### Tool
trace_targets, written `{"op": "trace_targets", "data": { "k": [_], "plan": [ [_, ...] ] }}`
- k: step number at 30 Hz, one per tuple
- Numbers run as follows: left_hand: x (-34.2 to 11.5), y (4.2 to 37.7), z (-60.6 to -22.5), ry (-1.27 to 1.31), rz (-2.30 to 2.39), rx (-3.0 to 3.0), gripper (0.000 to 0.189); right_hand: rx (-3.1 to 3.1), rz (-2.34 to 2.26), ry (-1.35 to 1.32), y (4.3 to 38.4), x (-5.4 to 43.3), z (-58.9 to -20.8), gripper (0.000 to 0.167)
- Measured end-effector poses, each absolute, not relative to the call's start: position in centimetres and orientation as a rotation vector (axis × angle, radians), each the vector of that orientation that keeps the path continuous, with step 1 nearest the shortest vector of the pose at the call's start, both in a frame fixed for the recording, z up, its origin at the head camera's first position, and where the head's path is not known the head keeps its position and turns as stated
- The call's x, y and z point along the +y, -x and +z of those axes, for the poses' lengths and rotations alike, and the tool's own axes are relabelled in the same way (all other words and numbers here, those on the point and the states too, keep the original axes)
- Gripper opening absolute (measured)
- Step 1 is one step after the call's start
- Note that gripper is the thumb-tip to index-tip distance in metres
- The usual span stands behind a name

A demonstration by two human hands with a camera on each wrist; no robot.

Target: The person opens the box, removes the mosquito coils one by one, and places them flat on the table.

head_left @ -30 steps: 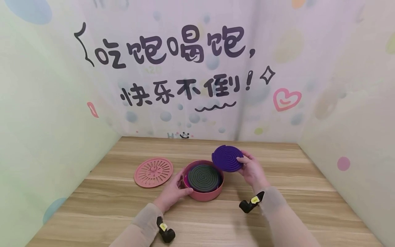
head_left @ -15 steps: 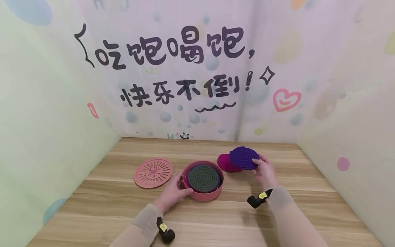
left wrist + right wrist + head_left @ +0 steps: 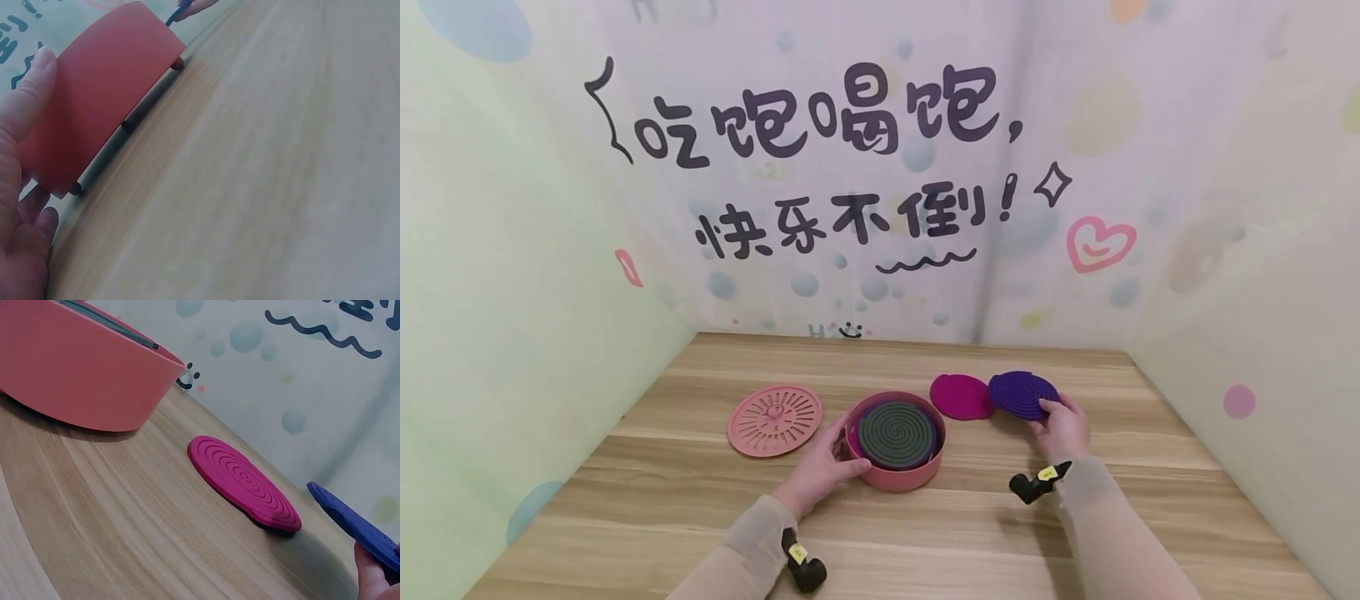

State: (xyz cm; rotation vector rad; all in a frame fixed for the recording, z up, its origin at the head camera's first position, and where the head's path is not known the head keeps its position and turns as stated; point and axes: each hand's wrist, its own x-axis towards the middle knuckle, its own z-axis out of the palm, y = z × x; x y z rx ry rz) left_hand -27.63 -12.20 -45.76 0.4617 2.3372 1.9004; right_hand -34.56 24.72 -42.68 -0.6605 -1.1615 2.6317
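My left hand (image 3: 820,469) grips the round pink mosquito coil box (image 3: 901,479) from its left side, thumb on the near wall; in the left wrist view its thumb (image 3: 39,84) lies against that wall. Inside the box, a dark green mosquito coil (image 3: 897,435) lies uppermost, with purple and magenta edges showing beneath. My right hand (image 3: 1066,429) pinches a purple mosquito coil (image 3: 1018,393) by its right edge. That coil is tilted just above the table in the right wrist view. Left of it, a magenta mosquito coil (image 3: 958,397) lies flat on the table.
A pink slotted lid (image 3: 775,420) with a small central knob lies left of the box. The wood-grain table (image 3: 895,550) meets a printed wall (image 3: 865,292) at the back, and pale walls flank both sides.
My right hand has carried the purple coil rightward and lowered it toward the table, uncovering the magenta coil behind it. My left hand and the box have stayed put.
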Motion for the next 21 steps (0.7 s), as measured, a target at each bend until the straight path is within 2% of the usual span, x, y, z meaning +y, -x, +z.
{"op": "trace_targets", "data": {
  "k": [6,21],
  "plan": [
    [-12.2,27.7,-45.7,-0.458,1.892,2.331,0.089,-1.134,2.537,0.769,34.6,24.8,-43.2,0.072],
    [-12.3,27.5,-45.6,-0.461,1.887,2.343,0.091,-1.185,2.515,0.827,34.4,24.9,-43.5,0.069]
  ]
}}
